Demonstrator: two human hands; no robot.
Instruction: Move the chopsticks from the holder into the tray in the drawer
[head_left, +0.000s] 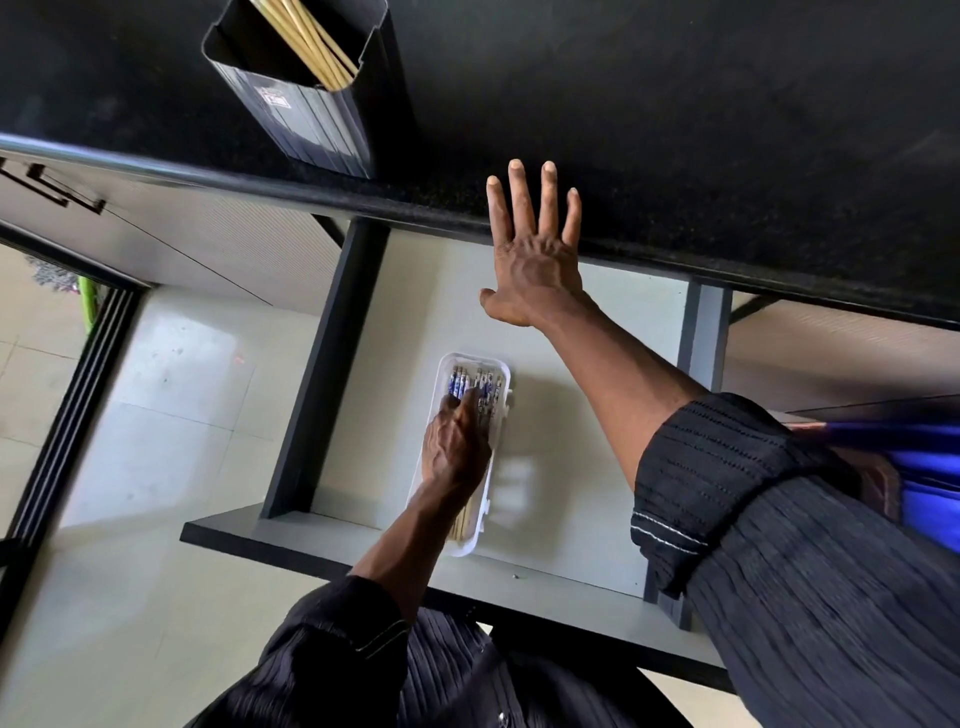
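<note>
White plastic tray (500, 370) sits in the open drawer (571, 467), lengthwise toward the counter. Chopsticks (480, 387) with blue-patterned ends lie inside it, pale wooden ends poking out below my wrist near the tray's near end. My left hand (456, 447) is down on the tray, fingers (470, 402) pressed onto the chopsticks around mid-length; can't tell if I'm pinching any or just touching them. My right hand (535, 260) is flat and open, fingers spread, resting on the black countertop (675, 130) edge above the drawer, holding nothing, well apart from the tray. Dark ribbed holder (311, 119) stands on the counter to the upper left, far from both hands, with plain wooden chopsticks (311, 41) leaning inside. Both arms wear dark ribbed sleeves (727, 493).
</note>
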